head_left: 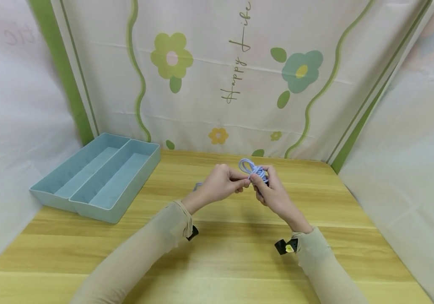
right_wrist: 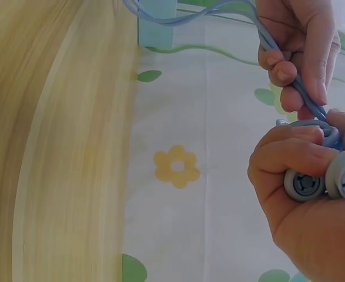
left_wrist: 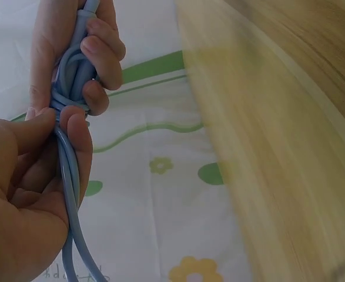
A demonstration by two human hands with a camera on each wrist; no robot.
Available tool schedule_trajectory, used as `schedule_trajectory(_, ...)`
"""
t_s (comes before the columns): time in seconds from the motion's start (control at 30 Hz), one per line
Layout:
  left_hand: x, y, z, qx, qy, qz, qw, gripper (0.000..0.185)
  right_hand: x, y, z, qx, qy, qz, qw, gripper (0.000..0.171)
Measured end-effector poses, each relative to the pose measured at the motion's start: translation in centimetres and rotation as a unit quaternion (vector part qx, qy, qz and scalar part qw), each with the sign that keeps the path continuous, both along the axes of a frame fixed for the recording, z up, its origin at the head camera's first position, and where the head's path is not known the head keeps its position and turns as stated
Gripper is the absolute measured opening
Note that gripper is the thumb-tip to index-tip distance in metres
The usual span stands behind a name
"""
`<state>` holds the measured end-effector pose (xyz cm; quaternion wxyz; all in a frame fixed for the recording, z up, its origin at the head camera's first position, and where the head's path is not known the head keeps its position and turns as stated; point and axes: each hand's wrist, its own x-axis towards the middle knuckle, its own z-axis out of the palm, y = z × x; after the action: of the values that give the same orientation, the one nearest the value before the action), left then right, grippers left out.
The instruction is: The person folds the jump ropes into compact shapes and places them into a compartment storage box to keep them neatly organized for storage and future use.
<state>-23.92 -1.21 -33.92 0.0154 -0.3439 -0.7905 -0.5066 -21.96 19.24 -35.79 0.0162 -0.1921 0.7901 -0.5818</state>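
Observation:
Held up between both hands is a light blue jump rope, its cord wound into a bundle with a few loops standing out at the top. My right hand grips the bundle. Two round handle ends poke out of that fist in the right wrist view. With thumb and fingers, my left hand pinches a doubled length of cord right beside the bundle. The rest of this doubled cord hangs loose past the left hand, and the left wrist hides most of it in the head view.
At the back left of the wooden table stands a blue-green tray with two long compartments. Pale curtains printed with flowers close off the back and both sides.

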Motion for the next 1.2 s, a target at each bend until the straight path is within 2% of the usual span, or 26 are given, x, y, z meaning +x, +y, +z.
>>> schedule_trajectory(0.1, -0.1, 0.1, -0.3, 0.002, -0.016, -0.006, 0.9999, 0.015, 0.1, 0.0, -0.1, -0.005, -0.001, 0.000, 1.000, 0.045)
schedule_trajectory(0.23, -0.2, 0.2, -0.7, 0.017, -0.016, -0.013, 0.9997, 0.016, 0.1, 0.0, 0.0, -0.013, 0.001, -0.002, 1.000, 0.044)
schedule_trajectory(0.3, -0.1, 0.3, -0.7, 0.016, 0.001, -0.012, 0.9998, 0.016, 0.1, -0.1, 0.0, -0.017, 0.001, -0.003, 1.000, 0.044)
schedule_trajectory(0.4, 0.0, 0.3, -0.7, -0.014, 0.070, -0.002, 0.9974, 0.016, 0.1, -0.1, 0.0, -0.020, 0.003, -0.005, 1.000, 0.045)
schedule_trajectory(0.47, 0.2, 0.4, -0.6, -0.054, 0.141, 0.013, 0.9884, 0.016, 0.1, -0.1, 0.0, -0.022, 0.008, -0.005, 1.000, 0.046)
schedule_trajectory(0.57, 0.6, 0.7, -0.5, -0.124, 0.243, 0.043, 0.9611, 0.017, 0.0, -0.1, -0.1, -0.026, 0.012, -0.006, 1.000, 0.046)
schedule_trajectory(0.63, 0.7, 0.8, -0.4, -0.153, 0.288, 0.053, 0.9438, 0.018, 0.0, -0.1, -0.1, -0.029, 0.011, -0.008, 0.999, 0.045)
schedule_trajectory(0.7, 0.7, 0.9, -0.4, -0.168, 0.310, 0.053, 0.9343, 0.017, 0.1, 0.0, -0.2, -0.033, 0.008, -0.009, 0.999, 0.045)
schedule_trajectory(0.9, 0.4, 1.0, -0.2, -0.181, 0.323, 0.033, 0.9284, 0.010, 0.1, 0.2, -0.2, -0.048, -0.004, -0.010, 0.999, 0.045)
schedule_trajectory(1.1, 0.5, 1.2, -0.5, -0.203, 0.370, 0.048, 0.9052, 0.015, 0.1, 0.2, -0.1, -0.046, -0.013, -0.034, 0.998, 0.047)
schedule_trajectory(1.2, 0.6, 1.4, -0.7, -0.204, 0.385, 0.057, 0.8980, 0.018, 0.2, 0.0, 0.0, -0.052, -0.013, -0.046, 0.998, 0.048)
